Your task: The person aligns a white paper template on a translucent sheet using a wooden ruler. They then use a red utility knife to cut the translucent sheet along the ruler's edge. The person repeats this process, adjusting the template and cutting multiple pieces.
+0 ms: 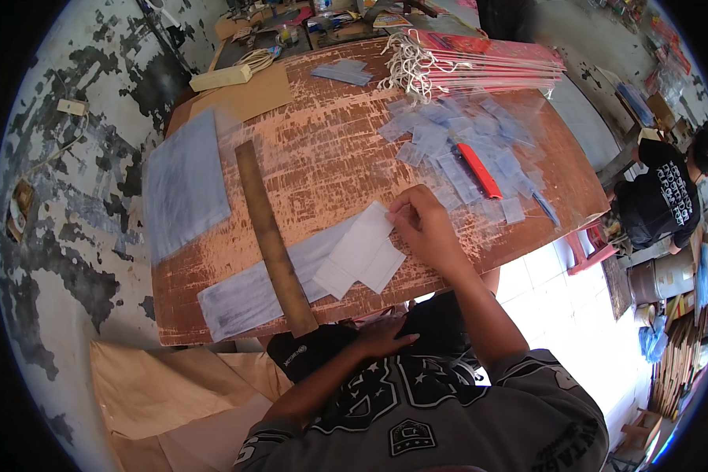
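My right hand [425, 226] is over the near side of the table, thumb and fingers pinched together at the upper right corner of a white paper piece [359, 256] with notched edges. That paper lies partly over a long strip of cloudy plastic sheet [240, 297]. Across the strip rests a long brown ruler-like bar [267, 224], its near end reaching the table edge. Down at my lap, my left hand [387, 337] lies on dark cloth with its fingers stretched out, holding nothing that shows.
On the worn brown table, a red cutter knife [478, 171] lies among scattered clear plastic pieces [429, 141]. Behind them is a bundle of red-and-white items with white cords [480, 67]. A larger plastic sheet [187, 185] lies left. Another person [662, 193] is at the far right.
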Demonstrator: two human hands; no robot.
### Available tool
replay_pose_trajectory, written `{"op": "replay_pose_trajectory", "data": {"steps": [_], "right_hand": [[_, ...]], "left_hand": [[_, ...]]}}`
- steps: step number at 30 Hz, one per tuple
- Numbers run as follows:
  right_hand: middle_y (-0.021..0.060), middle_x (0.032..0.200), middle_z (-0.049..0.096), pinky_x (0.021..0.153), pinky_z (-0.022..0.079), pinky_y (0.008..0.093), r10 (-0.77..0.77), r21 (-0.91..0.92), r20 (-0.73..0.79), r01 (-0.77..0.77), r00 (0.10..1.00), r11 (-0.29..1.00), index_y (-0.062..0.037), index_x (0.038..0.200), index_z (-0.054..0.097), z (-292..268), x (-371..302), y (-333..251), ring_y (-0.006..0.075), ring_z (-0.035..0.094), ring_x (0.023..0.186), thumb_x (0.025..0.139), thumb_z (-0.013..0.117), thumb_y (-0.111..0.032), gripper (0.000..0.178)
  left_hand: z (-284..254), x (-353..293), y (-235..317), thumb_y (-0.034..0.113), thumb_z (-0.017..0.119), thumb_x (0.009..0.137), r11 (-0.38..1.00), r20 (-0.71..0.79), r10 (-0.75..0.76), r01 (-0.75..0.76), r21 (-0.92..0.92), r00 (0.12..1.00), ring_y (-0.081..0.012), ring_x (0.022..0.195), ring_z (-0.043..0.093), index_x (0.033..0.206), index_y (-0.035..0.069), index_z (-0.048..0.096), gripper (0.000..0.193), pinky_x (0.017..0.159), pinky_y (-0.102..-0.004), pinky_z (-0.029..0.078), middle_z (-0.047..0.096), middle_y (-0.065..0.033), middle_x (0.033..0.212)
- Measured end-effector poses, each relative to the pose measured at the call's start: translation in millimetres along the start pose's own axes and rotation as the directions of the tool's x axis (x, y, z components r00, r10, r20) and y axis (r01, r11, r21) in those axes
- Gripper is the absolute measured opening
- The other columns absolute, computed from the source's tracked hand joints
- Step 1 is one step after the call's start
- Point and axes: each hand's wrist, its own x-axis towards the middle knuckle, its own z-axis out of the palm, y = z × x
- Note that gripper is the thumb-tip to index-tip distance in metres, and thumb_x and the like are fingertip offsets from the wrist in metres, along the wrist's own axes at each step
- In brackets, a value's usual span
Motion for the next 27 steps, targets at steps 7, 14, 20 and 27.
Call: {"op": "replay_pose_trajectory", "data": {"steps": [7,14,20,27], "right_hand": [[0.0068,0.104,0.074,0.076,0.059,0.0266,0.235,0.427,-0.244,-0.113,0.941,0.897,-0.0002,0.119,0.065,-19.1,12.8,9.1,0.013,0.074,0.088,0.11,0.07,-0.006,0.012],[0.0173,0.128,0.071,0.088,0.066,0.0323,0.348,0.649,-0.39,-0.013,0.852,0.76,0.0049,0.146,0.048,-27.8,25.0,-0.3,0.0239,0.08,0.103,0.111,0.068,-0.007,0.042],[0.0158,0.129,0.073,0.092,0.061,0.0362,0.064,0.125,-0.466,-0.006,0.883,0.992,0.0,0.141,0.061,-40.8,14.5,23.4,0.0218,0.073,0.109,0.11,0.069,-0.01,0.034],[0.0208,0.117,0.071,0.099,0.051,0.0491,-0.217,-0.686,-0.424,-0.155,0.879,0.711,0.0015,0.131,0.071,-82.6,17.6,44.0,0.04,0.062,0.107,0.098,0.082,-0.017,0.04]], "left_hand": [[-12.8,8.5,-5.1,0.074,0.047,0.111,0.997,0.206,-0.023,0.036,-0.061,0.978,-0.0412,0.172,0.022,0.175,-0.007,0.024,0.105,0.14,-0.0456,0.019,0.023,-0.0312,0.183],[6.5,15.6,-29.2,0.069,0.05,0.113,0.955,0.048,0.088,-0.07,-0.29,0.995,-0.0358,0.174,0.017,0.178,-0.001,0.018,0.1,0.14,-0.0428,0.016,0.018,-0.0246,0.186],[31.2,25.7,-49.7,0.07,0.055,0.11,0.965,-0.095,0.096,-0.116,-0.235,0.991,-0.0367,0.165,0.037,0.178,0.009,0.026,0.095,0.135,-0.0457,0.028,0.038,-0.0232,0.177],[59.0,43.5,-85.9,0.076,0.06,0.105,0.94,-0.157,-0.067,0.009,-0.34,0.985,-0.0373,0.146,0.063,0.164,0.009,0.053,0.09,0.122,-0.048,0.046,0.062,-0.023,0.161]]}}
